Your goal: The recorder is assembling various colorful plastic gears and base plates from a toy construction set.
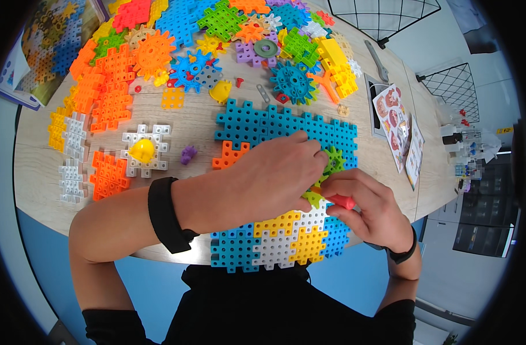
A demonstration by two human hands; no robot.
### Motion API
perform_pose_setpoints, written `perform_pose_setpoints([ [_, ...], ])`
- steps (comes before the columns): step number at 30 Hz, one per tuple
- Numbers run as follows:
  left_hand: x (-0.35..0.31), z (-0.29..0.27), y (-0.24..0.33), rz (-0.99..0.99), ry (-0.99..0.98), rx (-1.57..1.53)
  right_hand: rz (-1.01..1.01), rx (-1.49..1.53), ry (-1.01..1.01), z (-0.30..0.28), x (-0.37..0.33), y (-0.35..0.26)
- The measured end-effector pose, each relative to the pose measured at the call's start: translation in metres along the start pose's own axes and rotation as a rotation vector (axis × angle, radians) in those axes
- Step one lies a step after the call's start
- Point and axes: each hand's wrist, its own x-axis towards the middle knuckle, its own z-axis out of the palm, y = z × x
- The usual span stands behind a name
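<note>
A bare left forearm (214, 198), wearing one black band (161, 213), is slanting over the worktop (202, 123). Its left hand (277, 172) is curling downward; the fingertips are hiding, so I cannot tell whether it is grasping anything. The right hand (369, 210) is pinching one red rod-like piece (342, 201) between thumb and fingers, partly covering it. Just beside both hands, one green gear (334, 161) is showing only in part. They are all sitting over one panel of interlocking plates (286, 123), teal, white, yellow and blue, its middle disappearing beneath the hands. Left of it, one purple piece (189, 154) and one white plate (159, 146) carrying one yellow piece (141, 152) are lying apart. Beyond, many plates and gears are overlapping too much for counting. Two printed sheets (389, 123) are lying rightward; at upper left, one colourful printed item (50, 43) is running out of sight.
</note>
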Motion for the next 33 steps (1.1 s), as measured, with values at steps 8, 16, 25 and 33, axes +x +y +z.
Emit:
perform_pose_setpoints([
  [8, 0.001, -0.002, 0.001, 0.014, -0.016, 0.043, -0.012, 0.013, -0.001, -0.004, 0.004, 0.007],
  [16, 0.002, -0.003, 0.004, -0.022, -0.027, 0.034, 0.064, 0.078, 0.092, -0.001, 0.004, 0.007],
  [25, 0.006, -0.011, 0.006, -0.056, -0.036, 0.030, -0.021, -0.156, 0.131, -0.009, 0.013, 0.013],
  [33, 0.013, -0.015, 0.010, -0.036, 0.192, -0.036, -0.138, -0.196, 0.225, -0.005, 0.028, 0.024],
])
